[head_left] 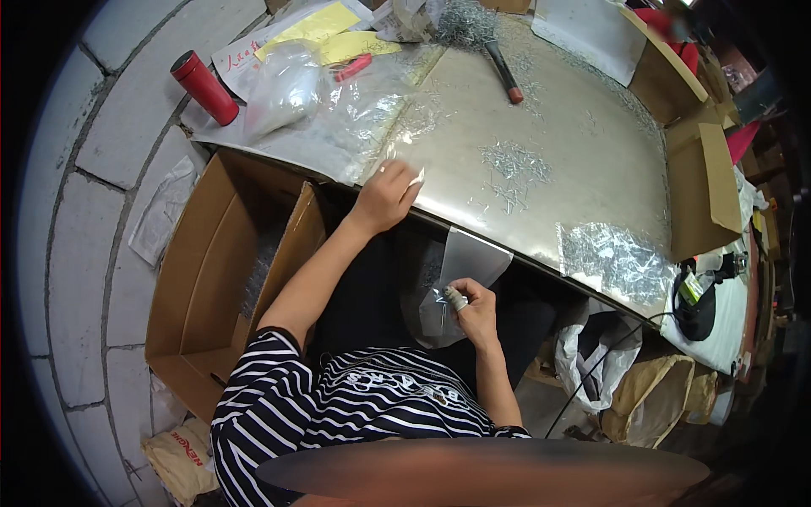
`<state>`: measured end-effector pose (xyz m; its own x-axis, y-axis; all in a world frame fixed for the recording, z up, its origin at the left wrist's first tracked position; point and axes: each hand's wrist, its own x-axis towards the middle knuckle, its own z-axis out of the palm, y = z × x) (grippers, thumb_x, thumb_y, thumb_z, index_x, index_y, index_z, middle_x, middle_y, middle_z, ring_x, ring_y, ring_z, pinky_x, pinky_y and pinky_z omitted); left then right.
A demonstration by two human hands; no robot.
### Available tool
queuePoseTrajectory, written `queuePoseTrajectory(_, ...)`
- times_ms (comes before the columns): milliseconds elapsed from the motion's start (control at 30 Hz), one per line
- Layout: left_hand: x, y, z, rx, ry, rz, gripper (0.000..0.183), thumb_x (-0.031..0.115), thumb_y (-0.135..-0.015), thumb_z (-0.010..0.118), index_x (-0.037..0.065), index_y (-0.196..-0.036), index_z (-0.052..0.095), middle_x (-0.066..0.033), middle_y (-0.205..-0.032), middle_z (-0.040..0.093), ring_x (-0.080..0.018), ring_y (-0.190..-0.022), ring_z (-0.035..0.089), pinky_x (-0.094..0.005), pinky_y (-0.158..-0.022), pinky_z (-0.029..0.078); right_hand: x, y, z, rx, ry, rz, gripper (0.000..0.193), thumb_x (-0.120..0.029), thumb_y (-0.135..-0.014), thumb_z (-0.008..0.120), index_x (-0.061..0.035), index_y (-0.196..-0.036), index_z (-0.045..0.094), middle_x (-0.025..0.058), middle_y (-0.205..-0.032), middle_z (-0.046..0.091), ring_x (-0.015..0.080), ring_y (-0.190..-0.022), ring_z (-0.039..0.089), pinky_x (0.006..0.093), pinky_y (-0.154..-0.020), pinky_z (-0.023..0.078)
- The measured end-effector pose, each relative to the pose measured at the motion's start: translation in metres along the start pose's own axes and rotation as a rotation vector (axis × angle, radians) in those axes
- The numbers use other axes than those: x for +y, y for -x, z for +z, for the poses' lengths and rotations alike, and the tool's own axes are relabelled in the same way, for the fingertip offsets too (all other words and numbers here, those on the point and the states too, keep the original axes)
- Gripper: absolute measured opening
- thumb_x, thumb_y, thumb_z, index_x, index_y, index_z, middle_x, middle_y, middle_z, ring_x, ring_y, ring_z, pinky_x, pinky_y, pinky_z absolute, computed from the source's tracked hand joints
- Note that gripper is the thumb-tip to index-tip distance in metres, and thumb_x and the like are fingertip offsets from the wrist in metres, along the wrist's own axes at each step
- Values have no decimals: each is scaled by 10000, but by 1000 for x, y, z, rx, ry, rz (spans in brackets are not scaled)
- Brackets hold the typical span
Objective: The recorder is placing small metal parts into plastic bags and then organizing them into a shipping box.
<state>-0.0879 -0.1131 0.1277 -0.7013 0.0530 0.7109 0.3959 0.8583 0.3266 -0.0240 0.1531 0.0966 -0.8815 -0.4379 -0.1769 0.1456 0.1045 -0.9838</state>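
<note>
The right hand (479,316), with a wrapped finger, is at a translucent plastic sheet (475,255) hanging at the near table edge. Its fingers are bent toward the thumb; whether they grip anything cannot be determined. An open cardboard box (190,283) stands left of the person. The left hand (385,198) is at the table edge, blurred, fingers curled; a pale scrap (418,177) shows at the fingertips, grip not determinable. Clear plastic (612,258) lies at the table's right near corner. Beyond the hands, small metal pieces (515,166) lie loosely heaped on the metal tabletop (604,165). Farther left are a bulging clear bag (289,89) and a red cylinder (205,89). At the far side, a dark handle (502,69) adjoins a metal clump (465,24).
</note>
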Motion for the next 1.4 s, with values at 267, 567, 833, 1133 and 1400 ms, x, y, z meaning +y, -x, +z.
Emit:
queuePoseTrajectory(267,-40,-69,41,-130,-618,-625,396,139,-880,593,-35,-1227,514,-246,-1330,469,-391,-1219,468,-415,-996,415,-5,5,-5,11,-17,59,41,-47,-878,630,-9,-874,645,-30,-666,563,31,-545,464,203,-486,358)
queuePoseTrajectory(567,110,44,13,-464,1152,-788,233,68,-826,711,-51,-1010,631,-82,-925,651,-140,-785,630,-269,-706,524,-11,-1,-34,48,61,-76,102,-78,-885,626,24,-877,635,6,-721,610,58,-666,523,225,-602,425)
queuePoseTrajectory(833,129,85,10,-374,1270,-1055,109,38,-837,700,8,-797,603,-66,-757,651,-114,-657,617,-236,-621,517,-11,15,-27,30,-141,-55,86,-81,-872,681,0,-876,650,-13,-733,612,49,-618,530,204,-576,425)
queuePoseTrajectory(1133,125,69,-8,-313,1506,-1206,77,53,-867,650,-7,-910,630,-73,-817,667,-133,-737,648,-246,-680,522,-4,18,-33,-104,-84,20,43,42,-842,631,15,-867,654,7,-756,638,63,-709,567,215,-655,459)
queuePoseTrajectory(1400,125,103,19,-496,883,-673,93,57,-869,637,-18,-889,688,-28,-689,641,-56,-587,567,-211,-520,451,6,27,-27,-61,-20,69,298,30,-856,600,-13,-1149,576,9,-675,585,67,-534,535,220,-466,437)
